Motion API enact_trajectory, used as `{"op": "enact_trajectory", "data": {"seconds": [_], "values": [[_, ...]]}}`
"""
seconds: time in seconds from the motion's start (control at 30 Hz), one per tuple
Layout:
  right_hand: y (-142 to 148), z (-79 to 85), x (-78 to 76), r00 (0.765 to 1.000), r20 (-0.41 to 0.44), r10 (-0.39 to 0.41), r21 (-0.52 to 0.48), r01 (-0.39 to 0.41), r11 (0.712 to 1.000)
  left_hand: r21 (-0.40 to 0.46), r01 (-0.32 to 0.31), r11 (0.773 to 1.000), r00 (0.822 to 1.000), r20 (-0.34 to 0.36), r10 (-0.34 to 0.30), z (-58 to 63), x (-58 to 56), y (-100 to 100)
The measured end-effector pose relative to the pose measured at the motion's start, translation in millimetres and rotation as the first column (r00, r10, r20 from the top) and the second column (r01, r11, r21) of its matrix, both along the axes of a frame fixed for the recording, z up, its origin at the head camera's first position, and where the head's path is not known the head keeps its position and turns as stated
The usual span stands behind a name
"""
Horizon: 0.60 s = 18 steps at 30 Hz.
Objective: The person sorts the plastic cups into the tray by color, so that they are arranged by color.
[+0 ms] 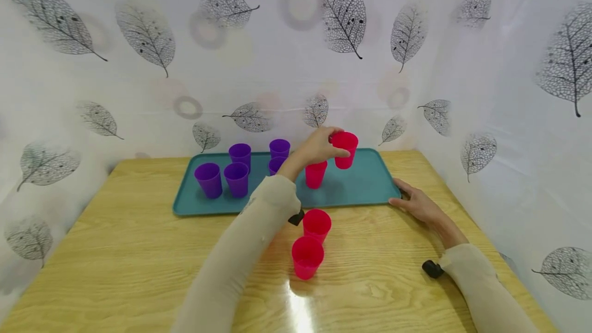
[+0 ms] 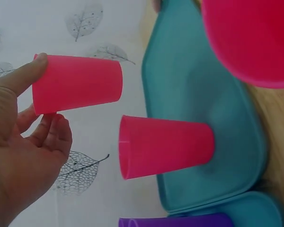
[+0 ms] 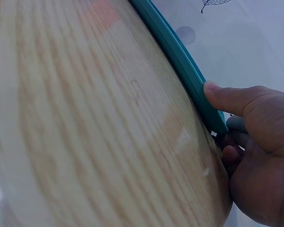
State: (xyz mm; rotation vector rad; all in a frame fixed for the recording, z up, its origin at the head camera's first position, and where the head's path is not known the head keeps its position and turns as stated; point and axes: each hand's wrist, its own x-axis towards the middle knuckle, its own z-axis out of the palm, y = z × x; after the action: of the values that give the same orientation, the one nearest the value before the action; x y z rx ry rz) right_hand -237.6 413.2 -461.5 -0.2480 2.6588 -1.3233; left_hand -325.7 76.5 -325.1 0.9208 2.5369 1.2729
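Note:
My left hand (image 1: pixel 319 146) pinches a red cup (image 1: pixel 345 150) by its rim and holds it raised above the right-hand teal tray (image 1: pixel 365 189). In the left wrist view, the thumb lies on the outside of that cup (image 2: pixel 78 84). Another red cup (image 1: pixel 316 174) stands upright on the same tray, just left of the raised one. At the tray's near right corner, my right hand (image 1: pixel 418 204) grips the edge. The right wrist view shows the thumb on the tray's rim (image 3: pixel 191 78) and the other fingers curled by its corner, partly hidden.
Several purple cups (image 1: pixel 208 180) stand on the left-hand teal tray (image 1: pixel 185 204), which adjoins the right one. Two red cups (image 1: pixel 307 258) stand on the wooden table (image 1: pixel 115 251) in front, one close behind the other. A leaf-patterned white sheet (image 1: pixel 259 76) hangs behind.

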Motion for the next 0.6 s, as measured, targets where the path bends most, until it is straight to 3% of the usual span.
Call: {"op": "enact_trajectory", "data": {"seconds": [0.17, 0.33, 0.47, 0.6], "values": [[1, -1.1, -0.9, 1.000, -0.005, 0.001, -0.009, -0.002, 1.000, -0.092, -0.015, 0.996, 1.000, 0.008, 0.016, -8.9, 0.6, 5], [1, -1.2, -0.7, 1.000, -0.008, -0.001, -0.003, 0.001, 1.000, -0.142, 0.015, 0.990, 1.000, 0.002, -0.015, -18.1, 0.3, 12], [1, -1.1, -0.8, 1.000, -0.005, 0.000, -0.006, 0.000, 1.000, -0.223, 0.011, 0.975, 0.997, -0.066, -0.026, -23.9, -1.5, 17], [0, -1.0, -1.1, 1.000, -0.004, -0.001, -0.002, 0.001, 1.000, -0.353, -0.041, 0.935, 0.987, -0.161, -0.017, -26.0, -0.2, 18]]}}
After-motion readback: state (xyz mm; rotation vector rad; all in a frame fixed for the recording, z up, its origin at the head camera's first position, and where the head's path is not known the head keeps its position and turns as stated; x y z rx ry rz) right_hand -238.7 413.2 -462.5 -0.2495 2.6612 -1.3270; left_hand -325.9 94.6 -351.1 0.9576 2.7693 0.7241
